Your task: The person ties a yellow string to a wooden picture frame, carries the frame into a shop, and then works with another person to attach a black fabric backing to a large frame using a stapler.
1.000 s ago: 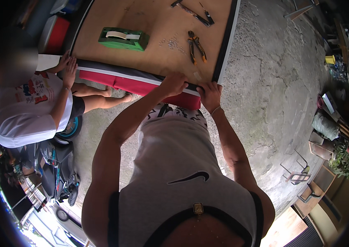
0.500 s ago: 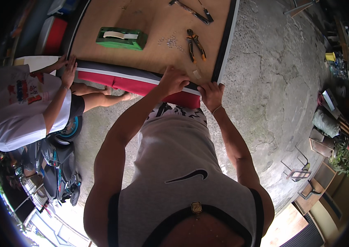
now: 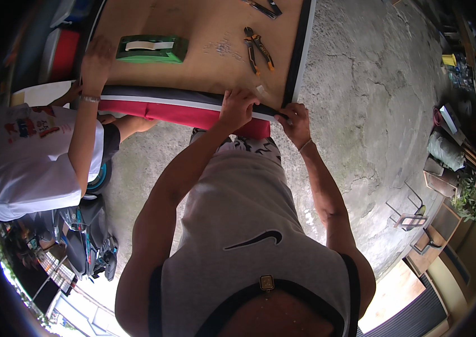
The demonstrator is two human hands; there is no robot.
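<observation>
At the near edge of a flat brown board panel (image 3: 193, 67) lying on the concrete floor (image 3: 361, 112), a person leans over and works with both bare hands. A long strip of red, white and dark grey fabric (image 3: 165, 106) is folded over the board's near edge, running from the left side to the right-hand corner. The left hand (image 3: 237, 109) presses down flat on the fabric, fingers curled over the fold and gripping it against the board. The right hand (image 3: 295, 121) pinches the fabric's end right at the corner, where a black trim strip (image 3: 298, 50) runs up the board's right side.

On the board, well apart from the hands, lie a green rectangular staple-gun-like tool (image 3: 151, 48), orange-handled pliers (image 3: 257, 48) and a scatter of small metal bits (image 3: 224, 48). A co-worker in a white shirt (image 3: 30, 157) crouches at left, one hand (image 3: 96, 56) resting on the board.

The step appears to be stretching and holding the fabric taut at the corner. The next move likely calls for keeping tension while fastening it, which would need one hand freed to reach a tool.
</observation>
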